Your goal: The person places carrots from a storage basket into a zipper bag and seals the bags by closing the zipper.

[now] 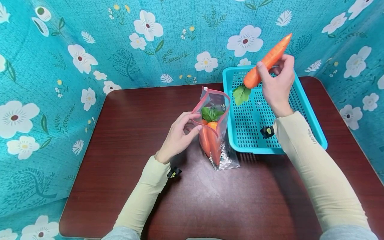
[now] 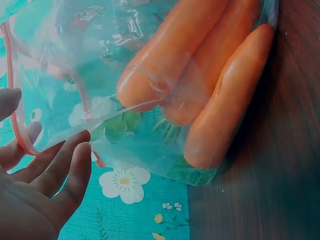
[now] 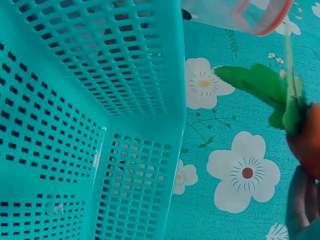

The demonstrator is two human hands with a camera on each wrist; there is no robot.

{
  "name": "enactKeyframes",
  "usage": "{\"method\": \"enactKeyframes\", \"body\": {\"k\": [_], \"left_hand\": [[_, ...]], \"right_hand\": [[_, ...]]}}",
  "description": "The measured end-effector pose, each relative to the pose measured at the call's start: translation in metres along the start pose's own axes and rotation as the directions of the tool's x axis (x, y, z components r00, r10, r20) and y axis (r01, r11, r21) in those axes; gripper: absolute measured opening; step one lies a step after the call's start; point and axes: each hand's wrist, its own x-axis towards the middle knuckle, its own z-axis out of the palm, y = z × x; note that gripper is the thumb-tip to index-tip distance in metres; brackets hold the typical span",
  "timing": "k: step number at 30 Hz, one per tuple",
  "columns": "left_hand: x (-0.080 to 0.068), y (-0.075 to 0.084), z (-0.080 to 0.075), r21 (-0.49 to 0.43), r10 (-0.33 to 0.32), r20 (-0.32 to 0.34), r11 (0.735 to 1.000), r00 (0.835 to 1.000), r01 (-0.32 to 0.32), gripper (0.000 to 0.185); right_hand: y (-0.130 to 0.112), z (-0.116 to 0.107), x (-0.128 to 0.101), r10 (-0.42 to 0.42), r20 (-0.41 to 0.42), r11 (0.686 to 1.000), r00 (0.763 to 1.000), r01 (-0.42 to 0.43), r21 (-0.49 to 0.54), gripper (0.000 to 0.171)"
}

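Note:
A clear zip bag (image 1: 220, 133) with a red rim stands on the table, its mouth spread. Inside are three carrots (image 2: 220, 105), leafy ends toward the mouth; the head view shows green leaves (image 1: 212, 114) there. My left hand (image 1: 180, 133) holds the bag's rim on its left side, the edge running between thumb and fingers in the left wrist view. Above the basket, my right hand (image 1: 279, 80) grips another carrot (image 1: 270, 60) around its middle. Its tip points up and right, its green leaves (image 3: 265, 87) hang at the lower end.
A turquoise perforated basket (image 1: 310, 110) stands right of the bag, close beside it. The dark wooden table (image 1: 135, 133) carries both. Blue floral cloth (image 1: 180, 40) hangs behind the table and at its sides.

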Motion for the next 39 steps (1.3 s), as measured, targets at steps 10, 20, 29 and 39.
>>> {"method": "enactKeyframes", "body": {"k": [10, 20, 29, 39], "left_hand": [[0.001, 0.003, 0.000, 0.001, 0.016, 0.006, 1.000, 1.000, -0.016, 0.043], [0.001, 0.006, 0.001, -0.014, 0.039, -0.004, 0.999, 0.999, -0.039, 0.047], [0.001, 0.006, 0.000, -0.001, 0.043, -0.007, 0.999, 0.999, -0.043, 0.047], [0.002, 0.005, 0.001, 0.007, 0.054, -0.010, 0.999, 0.998, -0.054, 0.048]], "right_hand": [[-0.026, 0.008, -0.012, -0.102, -0.061, 0.946, 0.993, 0.116, 0.301, 0.041], [-0.023, 0.022, -0.012, -0.049, 0.031, 0.904, 0.998, 0.032, 0.427, 0.037], [-0.030, 0.034, -0.021, 0.008, 0.183, 0.940, 0.983, -0.070, 0.333, 0.032], [-0.031, 0.043, -0.030, 0.075, 0.330, 0.996, 0.941, -0.086, 0.018, 0.060]]}}
